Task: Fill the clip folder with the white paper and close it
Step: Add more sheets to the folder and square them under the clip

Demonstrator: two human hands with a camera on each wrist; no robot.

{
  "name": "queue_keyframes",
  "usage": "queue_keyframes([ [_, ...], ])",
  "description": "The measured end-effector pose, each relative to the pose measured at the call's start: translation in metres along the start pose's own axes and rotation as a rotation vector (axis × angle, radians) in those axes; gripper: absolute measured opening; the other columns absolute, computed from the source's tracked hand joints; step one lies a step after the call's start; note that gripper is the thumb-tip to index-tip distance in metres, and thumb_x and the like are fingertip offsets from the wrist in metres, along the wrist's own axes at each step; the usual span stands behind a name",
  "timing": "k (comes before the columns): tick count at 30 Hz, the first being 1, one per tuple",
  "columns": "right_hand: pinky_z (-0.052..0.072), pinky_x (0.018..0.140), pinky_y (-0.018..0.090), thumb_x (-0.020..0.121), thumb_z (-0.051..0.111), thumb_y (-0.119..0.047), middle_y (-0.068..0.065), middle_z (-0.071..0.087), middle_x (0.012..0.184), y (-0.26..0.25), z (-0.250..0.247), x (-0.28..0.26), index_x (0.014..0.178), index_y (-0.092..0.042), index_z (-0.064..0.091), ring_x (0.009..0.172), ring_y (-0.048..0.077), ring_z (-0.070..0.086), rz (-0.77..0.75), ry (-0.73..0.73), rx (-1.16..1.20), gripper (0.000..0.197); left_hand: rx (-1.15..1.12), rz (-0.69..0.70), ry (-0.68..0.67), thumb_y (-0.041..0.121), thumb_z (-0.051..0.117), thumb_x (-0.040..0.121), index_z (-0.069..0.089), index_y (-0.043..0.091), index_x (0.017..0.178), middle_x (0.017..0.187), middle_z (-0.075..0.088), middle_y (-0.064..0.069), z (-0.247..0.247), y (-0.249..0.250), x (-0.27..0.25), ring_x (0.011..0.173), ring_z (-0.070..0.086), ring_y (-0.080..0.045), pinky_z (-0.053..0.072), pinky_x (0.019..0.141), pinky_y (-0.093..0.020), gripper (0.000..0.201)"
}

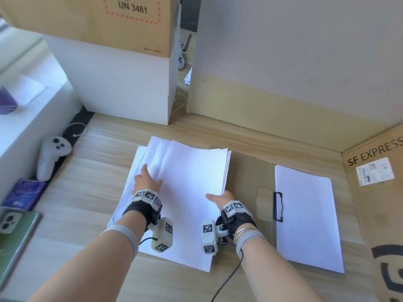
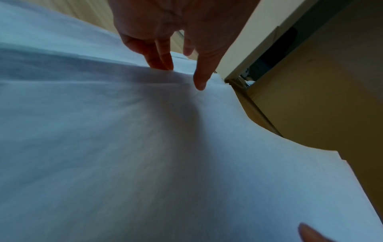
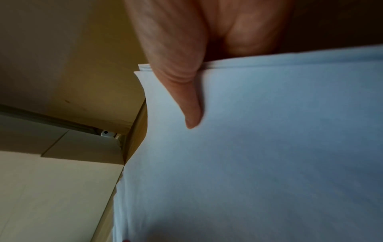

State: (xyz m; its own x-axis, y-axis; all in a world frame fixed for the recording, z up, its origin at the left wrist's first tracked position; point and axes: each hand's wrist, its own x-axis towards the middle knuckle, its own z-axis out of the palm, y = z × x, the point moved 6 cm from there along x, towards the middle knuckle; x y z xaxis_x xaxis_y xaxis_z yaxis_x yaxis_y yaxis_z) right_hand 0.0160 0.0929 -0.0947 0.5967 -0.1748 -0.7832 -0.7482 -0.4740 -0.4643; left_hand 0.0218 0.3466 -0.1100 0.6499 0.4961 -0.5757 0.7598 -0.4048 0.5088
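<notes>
A thick stack of white paper (image 1: pixel 187 192) (image 2: pixel 103 147) (image 3: pixel 269 147) lies askew on the wooden desk in front of me, its sheets fanned out at the far left. My left hand (image 1: pixel 146 179) (image 2: pixel 176 49) rests on the stack's upper left with straight fingers, two of them tucked behind a raised fold. My right hand (image 1: pixel 219 198) pinches the stack's right edge, thumb (image 3: pixel 186 98) on top and fingers underneath. The clip folder (image 1: pixel 305 214), a white board with a black clip (image 1: pixel 278 207) on its left edge, lies flat to the right on brown cardboard (image 1: pixel 246 182).
A white game controller (image 1: pixel 51 153), a purple packet (image 1: pixel 24 192) and a phone (image 1: pixel 13 221) sit at the left. A white box (image 1: pixel 122 83) under a cardboard box (image 1: pixel 98 18) stands behind. An SF EXPRESS carton (image 1: pixel 375 192) borders the right; a cardboard wall (image 1: pixel 283 83) closes the back.
</notes>
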Motion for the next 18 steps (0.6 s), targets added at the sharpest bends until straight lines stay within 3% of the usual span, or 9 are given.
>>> queue_keyframes([
  [3,0.038,0.1,0.03,0.09,0.059,-0.017,0.016,0.046,0.141,-0.001,-0.009,-0.003,0.137,0.003,0.036,0.128,0.03,0.047,-0.045,0.055,0.023,0.056,0.0,-0.044,-0.081,0.03,0.063,0.086,0.03,0.022,0.144,0.134,0.056,-0.012,0.003,-0.005,0.002,0.129,0.044,-0.033,0.035,0.109,-0.046,0.067],
  [6,0.039,0.092,0.027,0.09,0.058,-0.01,0.018,0.056,0.131,-0.006,-0.021,-0.003,0.13,0.004,0.046,0.119,0.031,0.054,-0.097,0.112,0.113,0.044,0.063,0.031,-0.078,0.038,0.065,0.084,0.046,0.015,0.13,0.125,0.06,-0.011,0.0,0.005,-0.006,0.126,0.041,-0.031,0.039,0.102,-0.038,0.055],
  [9,0.039,0.088,0.027,0.088,0.061,-0.011,0.018,0.058,0.127,-0.018,-0.043,-0.007,0.127,0.006,0.048,0.115,0.031,0.056,-0.156,0.186,0.199,0.044,-0.215,0.145,-0.176,0.018,0.07,0.083,0.046,0.006,0.127,0.11,0.058,-0.014,-0.002,0.027,-0.022,0.107,0.057,-0.029,0.043,0.088,-0.031,0.052],
  [11,0.04,0.09,0.029,0.087,0.062,-0.014,0.016,0.057,0.124,-0.031,-0.057,-0.01,0.126,0.008,0.046,0.116,0.031,0.055,-0.204,0.221,0.249,0.048,-0.337,0.21,-0.22,0.007,0.068,0.083,0.047,0.011,0.114,0.104,0.061,-0.016,-0.005,0.044,-0.03,0.091,0.058,-0.025,0.045,0.081,-0.03,0.038],
  [14,0.042,0.099,0.036,0.084,0.066,-0.017,0.013,0.057,0.12,-0.05,-0.077,-0.019,0.127,0.006,0.045,0.116,0.031,0.055,-0.277,0.259,0.339,0.053,-0.577,0.243,-0.246,-0.004,0.061,0.085,0.052,0.008,0.121,0.113,0.063,-0.019,-0.009,0.066,-0.042,0.096,0.064,-0.032,0.052,0.08,-0.031,0.04],
  [16,0.045,0.098,0.039,0.081,0.068,-0.007,0.013,0.061,0.115,-0.06,-0.09,-0.03,0.123,0.005,0.05,0.108,0.029,0.059,-0.347,0.271,0.45,0.047,-0.723,0.299,-0.243,-0.011,0.056,0.085,0.051,0.0,0.127,0.105,0.062,-0.012,-0.014,0.084,-0.051,0.085,0.064,-0.025,0.056,0.068,-0.02,0.044],
  [18,0.047,0.092,0.037,0.08,0.065,0.005,0.012,0.062,0.103,-0.068,-0.102,-0.043,0.117,0.006,0.055,0.097,0.024,0.059,-0.427,0.275,0.553,0.038,-0.803,0.378,-0.23,-0.015,0.053,0.085,0.052,-0.001,0.127,0.093,0.063,-0.004,-0.019,0.1,-0.058,0.077,0.06,-0.012,0.053,0.066,-0.016,0.044],
])
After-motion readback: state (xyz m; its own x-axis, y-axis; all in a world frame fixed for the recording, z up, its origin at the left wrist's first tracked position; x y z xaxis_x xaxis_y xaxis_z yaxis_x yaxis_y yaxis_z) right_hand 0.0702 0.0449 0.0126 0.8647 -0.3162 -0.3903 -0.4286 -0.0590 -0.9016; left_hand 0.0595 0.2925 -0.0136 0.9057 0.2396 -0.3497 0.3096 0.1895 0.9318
